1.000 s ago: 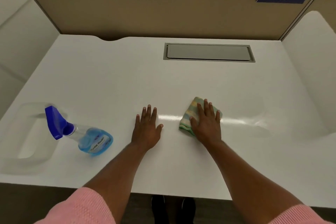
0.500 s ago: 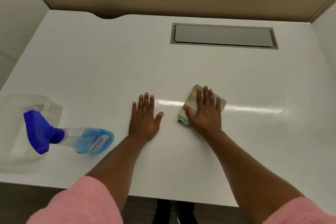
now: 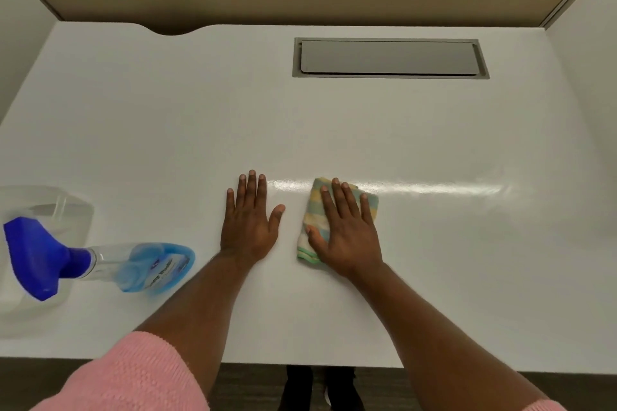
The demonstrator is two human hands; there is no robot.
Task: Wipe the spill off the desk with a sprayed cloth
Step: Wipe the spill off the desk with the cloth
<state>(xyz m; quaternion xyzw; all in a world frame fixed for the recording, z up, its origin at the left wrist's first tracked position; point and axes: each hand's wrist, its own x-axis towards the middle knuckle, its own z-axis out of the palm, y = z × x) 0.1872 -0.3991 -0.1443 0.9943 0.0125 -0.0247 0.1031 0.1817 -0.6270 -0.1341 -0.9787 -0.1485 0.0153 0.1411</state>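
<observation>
Head view: right hand [image 3: 347, 233] lies flat, fingers spread, pressing a folded striped cloth [image 3: 317, 210] onto the white counter [image 3: 167, 130], at the left end of a shiny wet streak [image 3: 434, 188]. Left hand [image 3: 248, 220] rests open and empty just beside it. A blue spray bottle [image 3: 100, 264] lies on its side well to the left.

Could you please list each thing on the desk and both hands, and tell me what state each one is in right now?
Cloth: folded, flat on the desk, under the right hand.
Right hand: open, palm down on the cloth.
Left hand: open, flat on the bare desk.
Spray bottle: lying on its side, untouched.
Clear container: standing beside the bottle.
Desk hatch: closed.
</observation>
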